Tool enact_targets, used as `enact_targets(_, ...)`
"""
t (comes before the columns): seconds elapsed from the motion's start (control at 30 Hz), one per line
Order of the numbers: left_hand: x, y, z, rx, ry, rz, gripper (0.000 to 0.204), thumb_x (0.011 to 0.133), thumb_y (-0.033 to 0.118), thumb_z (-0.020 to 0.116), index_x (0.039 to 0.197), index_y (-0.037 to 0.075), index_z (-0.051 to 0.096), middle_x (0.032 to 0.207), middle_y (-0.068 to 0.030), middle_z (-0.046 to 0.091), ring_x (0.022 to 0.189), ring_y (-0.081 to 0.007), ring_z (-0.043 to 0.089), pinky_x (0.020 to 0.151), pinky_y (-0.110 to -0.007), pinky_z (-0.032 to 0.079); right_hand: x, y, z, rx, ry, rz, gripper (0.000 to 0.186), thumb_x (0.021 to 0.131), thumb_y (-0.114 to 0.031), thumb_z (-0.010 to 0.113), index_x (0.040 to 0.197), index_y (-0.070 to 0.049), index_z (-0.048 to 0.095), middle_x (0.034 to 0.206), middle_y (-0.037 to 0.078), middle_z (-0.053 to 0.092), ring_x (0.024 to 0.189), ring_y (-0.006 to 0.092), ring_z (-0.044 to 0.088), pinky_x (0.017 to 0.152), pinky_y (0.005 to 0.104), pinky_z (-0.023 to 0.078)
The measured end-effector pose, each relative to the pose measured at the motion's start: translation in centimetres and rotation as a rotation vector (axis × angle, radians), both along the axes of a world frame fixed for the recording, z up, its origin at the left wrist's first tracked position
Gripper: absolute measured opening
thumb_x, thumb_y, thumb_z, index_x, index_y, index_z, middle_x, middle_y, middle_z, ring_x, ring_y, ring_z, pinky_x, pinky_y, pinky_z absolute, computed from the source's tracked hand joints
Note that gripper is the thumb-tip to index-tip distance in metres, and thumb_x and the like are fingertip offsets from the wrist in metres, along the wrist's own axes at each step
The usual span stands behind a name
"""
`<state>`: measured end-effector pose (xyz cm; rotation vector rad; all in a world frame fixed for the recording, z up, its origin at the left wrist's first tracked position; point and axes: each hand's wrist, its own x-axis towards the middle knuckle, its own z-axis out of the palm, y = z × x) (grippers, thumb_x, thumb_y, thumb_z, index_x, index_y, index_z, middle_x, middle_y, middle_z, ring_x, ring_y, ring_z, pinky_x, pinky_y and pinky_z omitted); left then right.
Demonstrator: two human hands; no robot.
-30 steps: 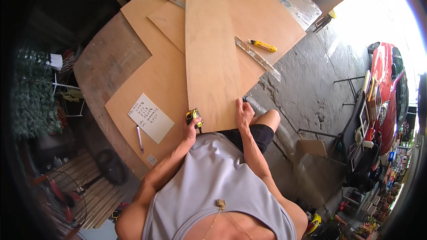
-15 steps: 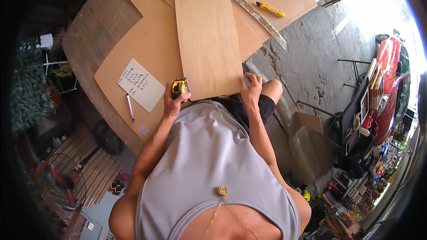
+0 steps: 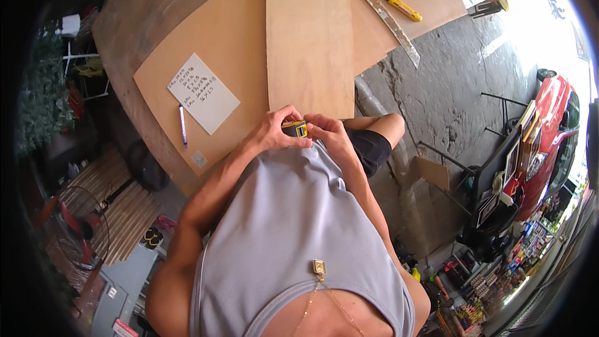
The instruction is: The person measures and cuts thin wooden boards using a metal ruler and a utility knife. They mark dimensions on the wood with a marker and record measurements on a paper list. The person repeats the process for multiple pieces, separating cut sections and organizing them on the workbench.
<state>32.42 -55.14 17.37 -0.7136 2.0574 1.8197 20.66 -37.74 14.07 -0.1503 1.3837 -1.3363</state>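
My left hand (image 3: 279, 130) is closed around a yellow and black tape measure (image 3: 294, 128), just in front of the near edge of a long plywood board (image 3: 310, 43). Against the other side of the tape measure, my right hand (image 3: 329, 132) has its fingers bent and pinching at the case's end. Whether any blade is pulled out cannot be made out. To the left, a white sheet with handwriting (image 3: 215, 109) lies on a larger brown board (image 3: 159, 81), with a pen (image 3: 183, 126) beside it.
A paint-stained metal straightedge (image 3: 387, 19) and a yellow marker (image 3: 402, 8) lie on the boards at the far right. A standing fan (image 3: 81, 228) is at the left. On the right are a red car (image 3: 549, 143) and a leaning brown panel (image 3: 432, 173).
My left hand has moved right with the tape measure, off the board's left corner. The right hand has left the board's right corner and come in to the tape measure.
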Motion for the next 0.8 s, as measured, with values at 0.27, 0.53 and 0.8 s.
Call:
enact_targets(0.27, 1.8, -1.5, -2.5, -0.275, 0.119, 0.128, 0.05, 0.058, 0.036, 0.087, 0.096, 0.008, 0.073, 0.095, -0.0098, 0.066, 0.092, -0.0243, 0.065, 0.083, -0.035, 0.052, -1.9, 0.9, -1.4, -0.002, 0.103, -0.186, 0.021, 0.084, -0.006, 0.07, 0.103, 0.004, 0.068, 0.085, 0.003, 0.069, 0.075, 0.0085, 0.061, 0.067, 0.0213, 0.045)
enact_targets(0.53, 4.2, -5.9, -5.5, -0.501, 0.08, 0.271, 0.041, 0.056, 0.024, 0.084, 0.091, 0.006, 0.072, 0.09, -0.0102, 0.068, 0.082, -0.025, 0.066, 0.076, -0.035, 0.053, -8.9, 3.8, -3.6, 0.28, 0.868, -0.141, 0.018, 0.083, -0.011, 0.071, 0.098, -0.002, 0.073, 0.079, 0.005, 0.07, 0.073, 0.0115, 0.064, 0.067, 0.0254, 0.049)
enact_targets(0.8, 3.9, -4.9, -5.9, -0.659, 0.134, 0.197, 0.041, 0.061, 0.03, 0.08, 0.092, 0.006, 0.072, 0.093, -0.0119, 0.07, 0.092, -0.0306, 0.064, 0.084, -0.04, 0.053, -7.8, 2.5, -4.8, 0.399, 1.148, -0.106, 0.021, 0.082, -0.016, 0.07, 0.099, -0.004, 0.073, 0.077, 0.01, 0.07, 0.07, 0.0161, 0.066, 0.069, 0.0297, 0.053)
